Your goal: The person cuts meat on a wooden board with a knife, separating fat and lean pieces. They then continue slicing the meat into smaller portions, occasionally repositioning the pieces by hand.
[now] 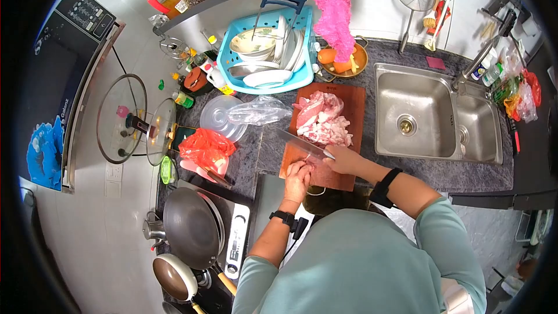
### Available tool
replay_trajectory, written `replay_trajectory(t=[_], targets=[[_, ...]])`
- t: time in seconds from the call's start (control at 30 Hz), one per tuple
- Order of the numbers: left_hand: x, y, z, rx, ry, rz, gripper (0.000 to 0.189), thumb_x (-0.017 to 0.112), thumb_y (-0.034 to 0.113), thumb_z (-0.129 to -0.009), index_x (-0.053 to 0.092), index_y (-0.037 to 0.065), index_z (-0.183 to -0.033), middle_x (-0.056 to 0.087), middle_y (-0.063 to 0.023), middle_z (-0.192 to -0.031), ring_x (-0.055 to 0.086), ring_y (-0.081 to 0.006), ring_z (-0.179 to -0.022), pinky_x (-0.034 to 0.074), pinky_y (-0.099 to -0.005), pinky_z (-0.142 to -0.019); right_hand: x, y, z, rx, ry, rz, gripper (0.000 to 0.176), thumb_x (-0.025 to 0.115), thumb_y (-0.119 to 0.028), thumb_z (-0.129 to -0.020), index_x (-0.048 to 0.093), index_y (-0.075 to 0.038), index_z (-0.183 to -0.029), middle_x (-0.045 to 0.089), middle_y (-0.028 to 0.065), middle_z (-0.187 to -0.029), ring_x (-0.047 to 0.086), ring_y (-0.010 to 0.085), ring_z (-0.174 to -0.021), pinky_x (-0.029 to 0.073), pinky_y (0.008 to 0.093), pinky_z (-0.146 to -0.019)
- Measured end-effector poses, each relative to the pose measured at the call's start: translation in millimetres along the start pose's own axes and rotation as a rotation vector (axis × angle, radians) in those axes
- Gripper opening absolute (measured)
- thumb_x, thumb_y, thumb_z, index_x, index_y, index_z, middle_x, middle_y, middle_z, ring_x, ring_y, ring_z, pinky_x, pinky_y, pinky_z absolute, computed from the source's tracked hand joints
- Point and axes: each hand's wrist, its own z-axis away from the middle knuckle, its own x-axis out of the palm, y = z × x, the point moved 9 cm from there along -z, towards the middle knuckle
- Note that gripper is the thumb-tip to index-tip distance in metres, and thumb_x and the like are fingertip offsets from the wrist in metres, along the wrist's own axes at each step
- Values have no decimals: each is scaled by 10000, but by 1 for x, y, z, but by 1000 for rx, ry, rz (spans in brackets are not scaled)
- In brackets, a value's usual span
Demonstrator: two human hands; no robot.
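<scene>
One knife (302,142), right hand (344,160), board (356,104) edge

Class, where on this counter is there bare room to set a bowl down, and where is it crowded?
Bare: the counter strip in front of the sink, right of the cutting board; a narrower patch between board and red bag. Crowded: back left, around the dish basket.
</scene>
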Motion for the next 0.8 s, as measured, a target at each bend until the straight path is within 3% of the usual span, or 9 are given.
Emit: replay_trajectory(t=[0.13, 0.23, 0.33, 0.43, 0.53, 0.6, 0.8], targets=[[3, -2, -7, -123, 11, -28, 134, 662, 96, -828, 704, 129, -951, 649, -97, -977, 617, -318, -911, 483, -435, -836, -16, -7, 15, 84, -10, 78, 276, 596, -279, -912, 546, -63, -1076, 665, 246, -880, 648, 459, -838, 511, 543, -739], [4, -13, -8, -362, -13, 17, 100, 655, 116, -845, 698, 128, -934, 640, -111, -910, 626, -310, -813, 480, -446, -813, -27, -27, 30, 157, -87, 90, 312, 593, -297, -916, 535, -66, -1117, 672, 263, -897, 659, 458, -860, 515, 554, -778], [-2, -1, -13, -318, 29, -14, 98, 667, 105, -835, 691, 100, -929, 638, -121, -886, 630, -310, -766, 494, -431, -780, -38, -39, 50, 159, -127, 118, 297, 589, -291, -921, 526, -70, -1109, 672, 268, -887, 664, 454, -831, 521, 555, -747], [9, -11, -11, -268, 49, 167, 104, 677, 84, -821, 693, 72, -923, 639, -127, -883, 632, -308, -798, 511, -414, -756, -42, -42, 65, 182, -192, 162, 284, 584, -283, -924, 521, -72, -1105, 674, 265, -882, 666, 451, -818, 521, 558, -728], [10, -9, -12, -190, 40, 130, 100, 681, 62, -810, 700, 57, -908, 645, -129, -913, 636, -319, -832, 527, -399, -750, -45, -39, 73, 204, -251, 185, 279, 573, -279, -929, 518, -73, -1108, 676, 259, -894, 667, 444, -837, 517, 559, -734], [12, -8, -14, -161, 35, 106, 97, 681, 64, -808, 705, 56, -902, 648, -134, -937, 633, -327, -870, 526, -405, -781, -45, -37, 78, 245, -307, 201, 279, 567, -281, -931, 516, -72, -1109, 679, 255, -902, 669, 439, -849, 516, 556, -738], [21, -4, -12, -144, 17, 46, 108, 688, 72, -802, 707, 44, -905, 653, -145, -976, 620, -345, -951, 506, -429, -867, -2, -25, 33, 197, -218, 159, 268, 557, -271, -929, 517, -66, -1098, 676, 253, -937, 663, 436, -893, 506, 555, -768]])
